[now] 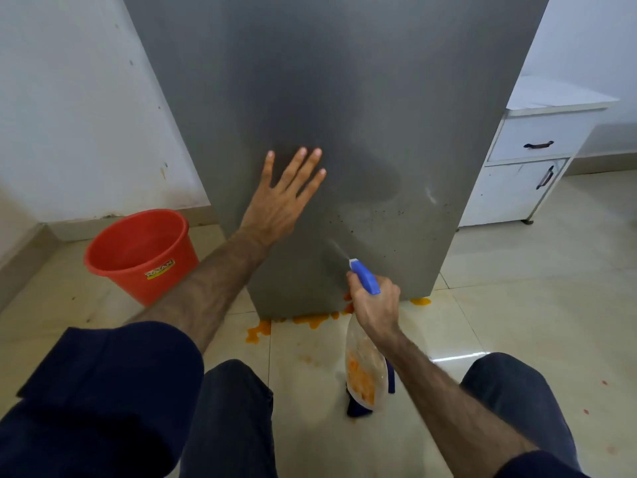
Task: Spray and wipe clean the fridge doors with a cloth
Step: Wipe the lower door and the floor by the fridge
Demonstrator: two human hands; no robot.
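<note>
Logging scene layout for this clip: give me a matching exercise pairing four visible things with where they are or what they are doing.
Things:
1. left hand
2. spray bottle
3. red bucket
4. white cabinet

Places or states:
A. on the floor left of the fridge door
B. gripped by the right hand
C. standing right of the fridge
D. flat against the fridge door, fingers spread

Pairs: 1-D, 2-B, 3-A, 4-C
</note>
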